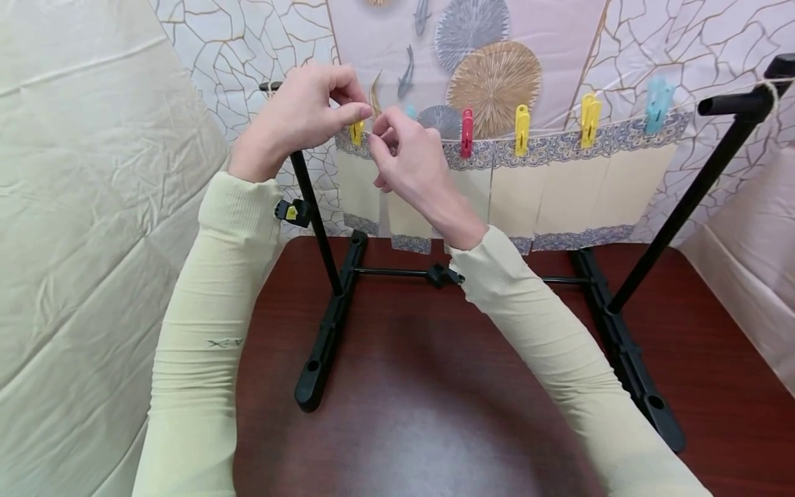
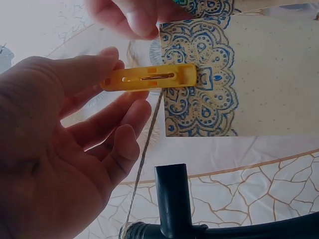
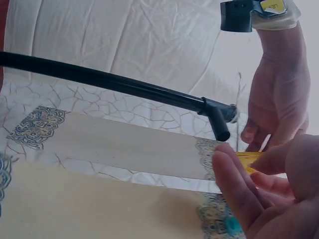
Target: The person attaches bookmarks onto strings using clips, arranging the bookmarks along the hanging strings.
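Note:
My left hand (image 1: 304, 107) pinches the handle end of a yellow clothespin (image 2: 149, 78). In the left wrist view its other end lies over the patterned border of a cream paper strip (image 2: 274, 79), where the strip meets the string (image 2: 144, 154). Close beside it is my right hand (image 1: 413, 155), its fingers bent and a fingertip next to the strip's top corner. Seen from the right wrist, the right fingers (image 3: 232, 181) and thumb stand apart, with the yellow clothespin partly hidden behind them. Whether they touch the strip is unclear.
Other cream strips (image 1: 515, 200) hang along the line under a red clothespin (image 1: 466, 133), yellow ones (image 1: 522, 131) and a light blue one (image 1: 658, 105). A black stand (image 1: 326, 345) with two uprights holds the string above a dark red-brown table (image 1: 397, 414).

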A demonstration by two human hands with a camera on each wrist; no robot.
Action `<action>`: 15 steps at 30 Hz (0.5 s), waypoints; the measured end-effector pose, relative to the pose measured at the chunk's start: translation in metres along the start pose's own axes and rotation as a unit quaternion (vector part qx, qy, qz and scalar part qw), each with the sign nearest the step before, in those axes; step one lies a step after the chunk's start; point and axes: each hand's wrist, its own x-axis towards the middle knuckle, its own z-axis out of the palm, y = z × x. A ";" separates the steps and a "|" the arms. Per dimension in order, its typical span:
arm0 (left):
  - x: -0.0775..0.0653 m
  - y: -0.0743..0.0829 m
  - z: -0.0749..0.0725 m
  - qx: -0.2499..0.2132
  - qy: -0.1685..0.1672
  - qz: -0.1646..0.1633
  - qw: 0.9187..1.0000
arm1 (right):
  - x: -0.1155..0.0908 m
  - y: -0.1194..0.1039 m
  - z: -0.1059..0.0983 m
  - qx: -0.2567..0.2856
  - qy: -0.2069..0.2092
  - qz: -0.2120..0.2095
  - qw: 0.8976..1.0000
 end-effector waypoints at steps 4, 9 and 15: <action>-0.002 0.000 0.000 -0.022 0.017 0.001 1.000 | -0.009 -0.002 -0.009 -0.010 -0.010 -0.001 1.000; -0.013 -0.001 0.000 -0.058 0.057 -0.011 0.997 | -0.022 0.004 -0.018 -0.028 0.002 -0.038 0.999; -0.032 -0.008 0.002 -0.080 0.069 -0.025 0.994 | -0.039 0.017 -0.029 -0.050 -0.008 -0.062 0.997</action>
